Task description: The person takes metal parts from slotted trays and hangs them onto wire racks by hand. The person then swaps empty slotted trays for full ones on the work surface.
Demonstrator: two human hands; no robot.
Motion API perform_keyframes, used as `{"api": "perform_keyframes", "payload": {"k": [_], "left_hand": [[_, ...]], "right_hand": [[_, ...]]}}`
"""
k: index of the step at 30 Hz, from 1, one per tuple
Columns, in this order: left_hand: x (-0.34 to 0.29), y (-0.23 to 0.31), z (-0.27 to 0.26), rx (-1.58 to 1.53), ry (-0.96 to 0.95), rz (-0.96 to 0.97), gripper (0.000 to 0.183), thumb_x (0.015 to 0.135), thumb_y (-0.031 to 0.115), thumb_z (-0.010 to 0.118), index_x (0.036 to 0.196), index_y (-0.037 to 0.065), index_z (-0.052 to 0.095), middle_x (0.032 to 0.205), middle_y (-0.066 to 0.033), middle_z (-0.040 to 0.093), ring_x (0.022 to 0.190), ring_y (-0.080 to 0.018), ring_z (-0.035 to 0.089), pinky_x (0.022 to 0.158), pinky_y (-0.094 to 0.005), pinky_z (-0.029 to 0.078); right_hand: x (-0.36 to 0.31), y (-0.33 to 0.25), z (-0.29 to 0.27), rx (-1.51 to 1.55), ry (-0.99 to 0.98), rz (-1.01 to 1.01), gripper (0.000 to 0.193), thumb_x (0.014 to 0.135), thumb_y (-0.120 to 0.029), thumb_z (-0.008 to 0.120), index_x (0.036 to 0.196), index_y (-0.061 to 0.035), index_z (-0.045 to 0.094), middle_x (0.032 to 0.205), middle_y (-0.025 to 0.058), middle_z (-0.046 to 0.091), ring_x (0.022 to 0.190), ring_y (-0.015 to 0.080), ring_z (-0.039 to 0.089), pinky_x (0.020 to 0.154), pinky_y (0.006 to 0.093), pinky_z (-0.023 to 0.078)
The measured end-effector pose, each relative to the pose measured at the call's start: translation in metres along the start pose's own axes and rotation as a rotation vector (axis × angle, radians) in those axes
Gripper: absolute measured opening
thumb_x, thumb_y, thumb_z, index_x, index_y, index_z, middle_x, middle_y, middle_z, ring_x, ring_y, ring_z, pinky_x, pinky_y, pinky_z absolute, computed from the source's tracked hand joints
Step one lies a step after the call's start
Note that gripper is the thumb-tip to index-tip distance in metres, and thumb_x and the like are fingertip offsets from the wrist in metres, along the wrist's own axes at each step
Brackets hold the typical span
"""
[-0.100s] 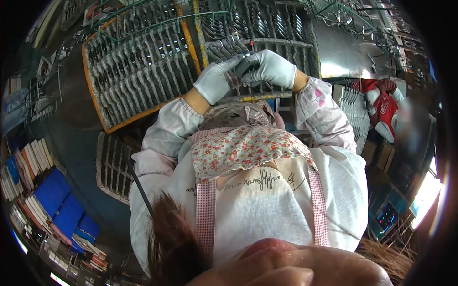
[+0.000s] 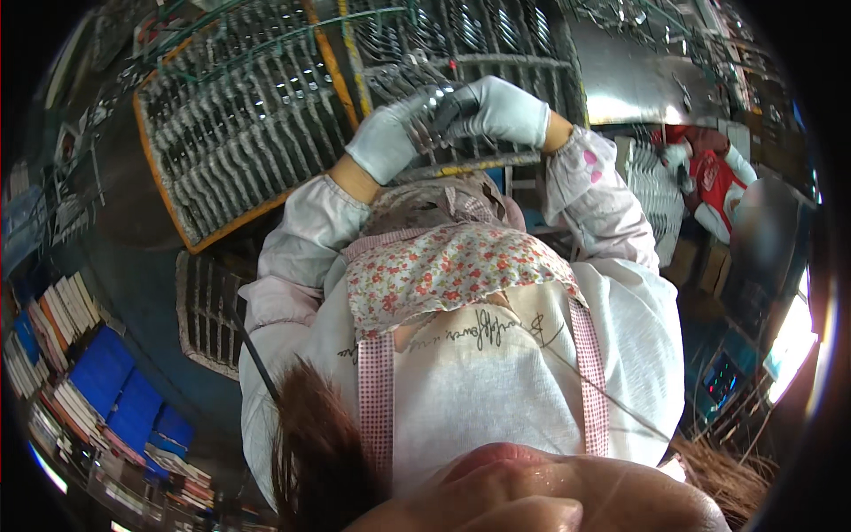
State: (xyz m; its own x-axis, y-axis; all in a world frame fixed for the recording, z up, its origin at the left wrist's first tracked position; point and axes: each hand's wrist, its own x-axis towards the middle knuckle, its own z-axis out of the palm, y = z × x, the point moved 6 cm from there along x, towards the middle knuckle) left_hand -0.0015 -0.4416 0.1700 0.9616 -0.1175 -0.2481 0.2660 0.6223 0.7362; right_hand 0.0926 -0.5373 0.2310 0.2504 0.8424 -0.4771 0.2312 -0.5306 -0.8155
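In front of my chest my two white-gloved hands meet over the near edge of a rack. My left hand [image 2: 388, 142] is closed round some shiny metal cutlery [image 2: 425, 133], and prongs or narrow handles show between the gloves. My right hand [image 2: 507, 113] bends in from the right, its darkened fingertips closed on the same cutlery. Fingers hide most of these pieces, so their exact kind cannot be told. Just beyond the hands, several curved metal pieces [image 2: 399, 82] lie in the grey slotted rack [image 2: 523, 62], with shiny spoon-like pieces farther back.
An orange-edged slotted rack [image 2: 191, 232] filled with metal pieces stands at the left. A smaller slotted rack [image 2: 208, 310] sits below it. Green wire frames [image 2: 266, 49] cross the far side. At right are a metal surface [image 2: 616, 84] and another person in red and white [image 2: 714, 186].
The whole view has shifted slightly, with racks and hands sitting a little higher and farther left. Both hands stay together on the cutlery.
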Motion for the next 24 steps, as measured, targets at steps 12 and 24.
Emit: {"api": "perform_keyframes", "payload": {"k": [12,24], "left_hand": [[0.063,-0.026,0.032,-0.031,-0.089,0.09,0.054,0.09,0.037,0.057,0.135,0.01,0.042,0.122,-0.0087,0.06,0.114,-0.0194,0.055,0.11,-0.0423,0.029],[0.058,0.033,0.074,1.032,0.233,0.274,0.083,0.075,0.017,0.076,0.142,0.004,0.029,0.113,-0.0171,0.063,0.1,-0.0247,0.064,0.088,-0.0299,0.049]], "right_hand": [[-0.044,0.064,-0.033,0.386,0.363,-0.033,0.018,0.078,-0.005,0.074,0.091,-0.0021,0.063,0.079,-0.0021,0.064,0.071,0.0037,0.052,0.064,0.021,0.044],[-0.036,0.044,-0.059,0.303,0.408,-0.191,0.022,0.07,-0.009,0.078,0.085,0.0032,0.068,0.068,0.0018,0.066,0.061,0.0031,0.053,0.057,0.0224,0.048]]}}
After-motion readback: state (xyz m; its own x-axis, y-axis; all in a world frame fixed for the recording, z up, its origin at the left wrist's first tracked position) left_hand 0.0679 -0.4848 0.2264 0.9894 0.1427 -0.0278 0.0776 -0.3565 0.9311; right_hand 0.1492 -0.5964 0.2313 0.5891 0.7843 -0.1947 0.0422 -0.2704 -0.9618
